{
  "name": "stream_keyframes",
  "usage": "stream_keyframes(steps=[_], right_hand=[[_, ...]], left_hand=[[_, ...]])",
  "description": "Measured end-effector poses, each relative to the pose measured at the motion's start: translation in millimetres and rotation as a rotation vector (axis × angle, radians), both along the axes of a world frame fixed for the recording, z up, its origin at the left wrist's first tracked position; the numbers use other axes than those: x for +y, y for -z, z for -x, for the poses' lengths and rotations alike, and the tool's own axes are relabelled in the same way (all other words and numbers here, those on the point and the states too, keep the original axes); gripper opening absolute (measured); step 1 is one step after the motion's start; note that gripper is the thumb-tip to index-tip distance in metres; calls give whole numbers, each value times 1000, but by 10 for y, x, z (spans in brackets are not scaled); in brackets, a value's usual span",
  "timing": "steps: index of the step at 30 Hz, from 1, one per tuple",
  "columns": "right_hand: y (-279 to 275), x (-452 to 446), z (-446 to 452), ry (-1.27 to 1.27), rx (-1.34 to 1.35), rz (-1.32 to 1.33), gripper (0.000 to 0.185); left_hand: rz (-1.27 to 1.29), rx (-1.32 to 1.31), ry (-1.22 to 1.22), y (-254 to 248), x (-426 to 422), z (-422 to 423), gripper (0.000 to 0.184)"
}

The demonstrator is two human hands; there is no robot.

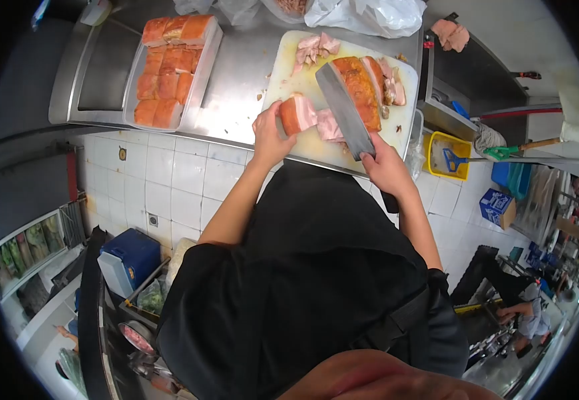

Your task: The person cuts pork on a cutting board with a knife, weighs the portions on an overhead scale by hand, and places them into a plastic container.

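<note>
My left hand (271, 137) grips a block of roast pork belly (296, 115) with browned skin, at the left side of a white cutting board (283, 73). In my right hand (389, 167) is a cleaver (344, 110), its broad blade slanting up and left across the board. A larger slab of roast pork (359, 87) lies against the blade's right side. Between the held block and the blade is a pale cut piece of pork (329, 125). Trimmed meat scraps (315, 50) sit at the board's top, and more pieces (394, 83) at its right.
A white tray (208, 60) of browned pork blocks stands left on the steel counter (239, 60). White plastic bags (366, 17) lie behind the board. On the floor to the right are a yellow basket (463, 175) and a blue box (496, 205). Another person (533, 313) is at far right.
</note>
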State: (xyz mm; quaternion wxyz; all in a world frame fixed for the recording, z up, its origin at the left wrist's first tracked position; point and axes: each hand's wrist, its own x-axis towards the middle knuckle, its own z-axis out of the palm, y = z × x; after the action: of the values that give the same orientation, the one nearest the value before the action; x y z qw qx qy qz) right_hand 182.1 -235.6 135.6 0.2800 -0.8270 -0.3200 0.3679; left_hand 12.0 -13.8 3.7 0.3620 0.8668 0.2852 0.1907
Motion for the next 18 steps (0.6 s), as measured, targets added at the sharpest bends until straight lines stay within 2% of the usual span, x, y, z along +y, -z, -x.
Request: stream_keyframes(steps=[4, 6, 10, 16, 18], right_hand=[[49, 85, 106, -18, 11, 34, 41], [137, 108, 148, -5, -11, 49, 41], [168, 136, 138, 27, -40, 68, 41], [66, 86, 123, 106, -43, 60, 39], [89, 34, 141, 122, -59, 49, 39]], left_hand=[[-26, 106, 5, -139, -28, 36, 91], [-20, -15, 5, -225, -25, -40, 97], [-22, -11, 150, -404, 45, -224, 98], [-32, 15, 345, -393, 151, -416, 90], [-12, 7, 385, -317, 211, -389, 74]])
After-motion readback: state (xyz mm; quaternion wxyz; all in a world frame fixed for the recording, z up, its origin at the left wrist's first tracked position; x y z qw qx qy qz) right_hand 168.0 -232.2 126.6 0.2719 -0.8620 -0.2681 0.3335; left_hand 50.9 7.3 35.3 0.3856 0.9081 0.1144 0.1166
